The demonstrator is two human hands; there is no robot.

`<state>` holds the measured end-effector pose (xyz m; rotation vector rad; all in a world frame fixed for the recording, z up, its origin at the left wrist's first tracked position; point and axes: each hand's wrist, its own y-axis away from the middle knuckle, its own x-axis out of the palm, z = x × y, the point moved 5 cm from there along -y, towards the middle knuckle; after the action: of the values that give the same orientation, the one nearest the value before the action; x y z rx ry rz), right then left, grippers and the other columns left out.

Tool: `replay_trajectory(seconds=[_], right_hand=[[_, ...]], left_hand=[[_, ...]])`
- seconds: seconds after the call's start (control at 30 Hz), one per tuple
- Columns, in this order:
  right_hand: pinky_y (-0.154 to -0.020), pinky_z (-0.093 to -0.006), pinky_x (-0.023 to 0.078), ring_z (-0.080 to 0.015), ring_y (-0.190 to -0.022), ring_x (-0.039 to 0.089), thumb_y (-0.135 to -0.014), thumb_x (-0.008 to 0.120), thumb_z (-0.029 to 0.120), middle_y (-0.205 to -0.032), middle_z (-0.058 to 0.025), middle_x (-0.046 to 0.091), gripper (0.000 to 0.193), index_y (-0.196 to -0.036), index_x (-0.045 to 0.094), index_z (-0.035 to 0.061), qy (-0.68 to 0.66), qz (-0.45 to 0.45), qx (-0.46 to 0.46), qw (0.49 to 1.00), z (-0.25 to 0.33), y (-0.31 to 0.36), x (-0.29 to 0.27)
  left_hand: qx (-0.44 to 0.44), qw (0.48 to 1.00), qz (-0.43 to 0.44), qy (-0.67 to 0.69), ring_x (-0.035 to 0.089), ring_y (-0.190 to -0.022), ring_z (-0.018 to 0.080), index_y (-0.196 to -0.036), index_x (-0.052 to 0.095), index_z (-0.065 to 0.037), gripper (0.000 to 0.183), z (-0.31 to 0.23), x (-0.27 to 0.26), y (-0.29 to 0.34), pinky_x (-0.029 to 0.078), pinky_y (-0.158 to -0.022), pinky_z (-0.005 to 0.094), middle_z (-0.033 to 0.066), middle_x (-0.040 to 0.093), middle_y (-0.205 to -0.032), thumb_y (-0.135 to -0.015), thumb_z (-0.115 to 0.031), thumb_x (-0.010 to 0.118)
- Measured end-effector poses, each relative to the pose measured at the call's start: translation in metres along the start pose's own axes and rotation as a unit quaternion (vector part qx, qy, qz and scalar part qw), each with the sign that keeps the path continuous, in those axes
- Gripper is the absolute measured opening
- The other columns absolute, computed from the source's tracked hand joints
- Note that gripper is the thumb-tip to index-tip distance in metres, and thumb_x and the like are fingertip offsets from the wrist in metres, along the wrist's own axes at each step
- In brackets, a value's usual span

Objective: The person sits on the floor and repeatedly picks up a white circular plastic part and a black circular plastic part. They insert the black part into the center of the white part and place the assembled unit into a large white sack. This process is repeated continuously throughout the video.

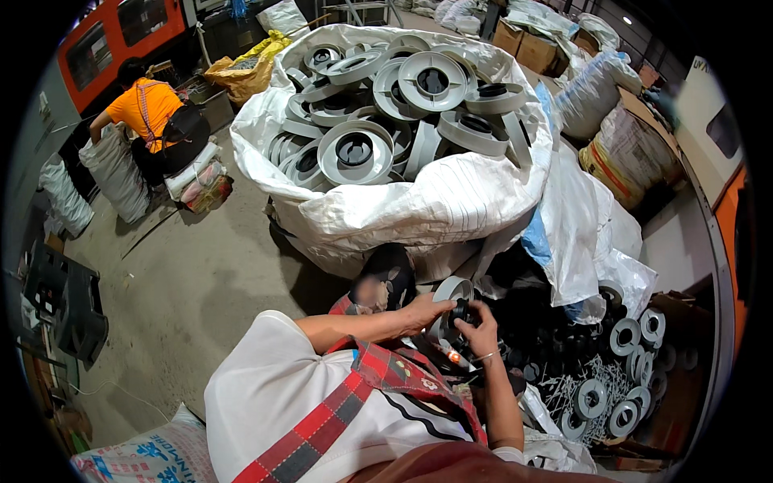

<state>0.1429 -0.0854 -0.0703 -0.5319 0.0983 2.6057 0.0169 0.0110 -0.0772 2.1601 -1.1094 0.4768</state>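
Observation:
In front of my body, my left hand (422, 313) is closed on the rim of a grey plastic flanged ring (453, 288). My right hand (481, 329) pinches a dark round plastic piece (460, 309) against the middle of that ring. Whether the dark piece is seated in the ring is hidden by my fingers. Just beyond my hands stands a big white woven sack (427, 197), piled with similar grey flanged rings (354, 150), many with black centres. A small orange-and-white item (453, 355) lies below my hands, too small to make out.
To my right, a heap holds black parts, grey rings (590, 398) and thin grey plastic sticks (555, 390). A person in an orange shirt (149, 109) sits at the far left beside white sacks (115, 173). A black plastic stool (68, 302) and a printed bag (153, 451) are at left.

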Motion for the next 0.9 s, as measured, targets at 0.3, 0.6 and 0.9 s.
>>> replay_trajectory(seconds=[0.3,0.6,0.9], right_hand=[[-0.087,-0.0417,0.042,-0.0376,-0.101,0.044,-0.055,0.078,0.016,-0.111,-0.0201,0.043,0.07,-0.116,0.047,0.0035,0.271,0.02,-0.216,0.938,0.075,0.022,0.006],[-0.08,-0.0385,0.047,-0.0317,-0.094,0.057,-0.062,0.074,0.021,-0.103,-0.0176,0.057,0.06,-0.114,0.051,-0.0004,0.172,-0.103,-0.095,0.975,0.075,0.022,-0.019],[-0.053,-0.035,0.054,-0.028,-0.055,0.062,-0.088,0.051,0.051,-0.071,-0.019,0.062,0.061,-0.108,0.053,-0.0067,-0.087,-0.066,-0.103,0.989,0.069,0.021,-0.004]], left_hand=[[-0.056,0.991,0.102,-0.065,0.052,-0.071,0.01,-0.102,0.06,-0.004,0.033,-0.028,0.005,0.015,0.044,-0.06,0.0276,-0.0001,0.058,-0.084,-0.083,-0.03,0.064],[0.043,0.982,0.12,-0.139,0.051,-0.085,0.0094,-0.116,0.053,-0.003,0.038,-0.038,0.034,0.033,0.043,-0.074,0.0239,0.0007,0.057,-0.097,-0.085,-0.021,0.066],[0.145,0.948,0.158,-0.235,0.052,-0.093,0.0085,-0.121,0.048,0.0,0.041,-0.036,0.042,0.05,0.045,-0.081,0.0252,0.0029,0.057,-0.104,-0.085,-0.011,0.063]])
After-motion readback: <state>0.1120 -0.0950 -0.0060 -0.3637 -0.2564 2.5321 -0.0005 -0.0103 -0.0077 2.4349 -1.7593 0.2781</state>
